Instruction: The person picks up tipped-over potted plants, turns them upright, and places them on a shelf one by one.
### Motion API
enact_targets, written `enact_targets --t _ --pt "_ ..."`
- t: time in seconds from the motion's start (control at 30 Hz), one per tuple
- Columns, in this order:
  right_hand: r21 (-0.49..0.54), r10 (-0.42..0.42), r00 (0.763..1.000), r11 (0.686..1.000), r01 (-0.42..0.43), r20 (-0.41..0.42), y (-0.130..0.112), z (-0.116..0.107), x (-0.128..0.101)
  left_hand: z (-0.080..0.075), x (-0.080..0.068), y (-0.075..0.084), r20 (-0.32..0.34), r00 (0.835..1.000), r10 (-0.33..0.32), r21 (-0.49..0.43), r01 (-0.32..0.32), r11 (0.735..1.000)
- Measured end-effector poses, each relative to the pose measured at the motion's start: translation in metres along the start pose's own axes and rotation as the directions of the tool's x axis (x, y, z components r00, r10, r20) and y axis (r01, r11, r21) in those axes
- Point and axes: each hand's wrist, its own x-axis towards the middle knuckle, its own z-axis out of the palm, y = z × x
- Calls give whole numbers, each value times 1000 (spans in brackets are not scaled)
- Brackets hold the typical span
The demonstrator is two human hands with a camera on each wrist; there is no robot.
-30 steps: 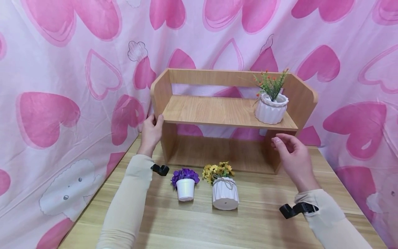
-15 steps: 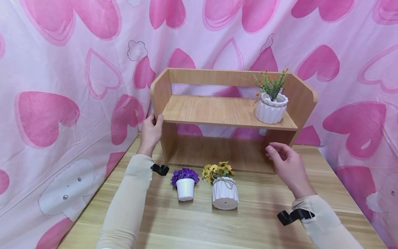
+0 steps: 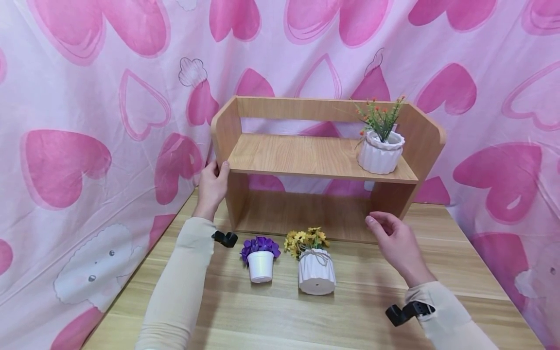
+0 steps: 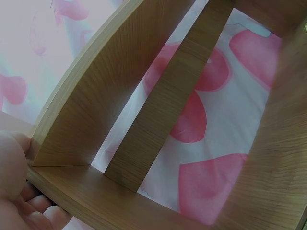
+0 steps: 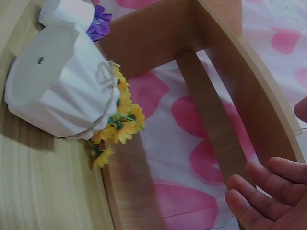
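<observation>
A two-tier wooden shelf [image 3: 302, 151] stands on the table. My left hand [image 3: 212, 188] grips its left side panel [image 3: 225, 127] at the height of the upper board, thumb in front; the left wrist view shows fingers [image 4: 48, 213] curled under that edge. My right hand [image 3: 395, 243] hovers before the shelf's lower right corner, fingers loosely bent and holding nothing. To its left, a fluted white pot of yellow flowers [image 3: 317, 272] lies on its side, base towards me. Beside that lies a smaller white pot of purple flowers [image 3: 261, 266].
A white pot with a red-flowered green plant [image 3: 380, 153] stands upright at the right end of the upper board. Wood-grain tabletop [image 3: 280, 321] spreads in front of the shelf. A pink heart-patterned curtain [image 3: 144, 73] hangs behind and on both sides.
My right hand has moved down and to the left, away from the shelf's right side towards the yellow-flower pot. My left hand keeps its grip on the panel. The pots have not moved.
</observation>
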Motion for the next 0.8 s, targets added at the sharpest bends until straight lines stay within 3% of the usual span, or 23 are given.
enact_targets --t 0.8 --pt "-50 76 992 996 -71 103 22 33 -10 1 1 -2 3 1000 14 -14 -14 1000"
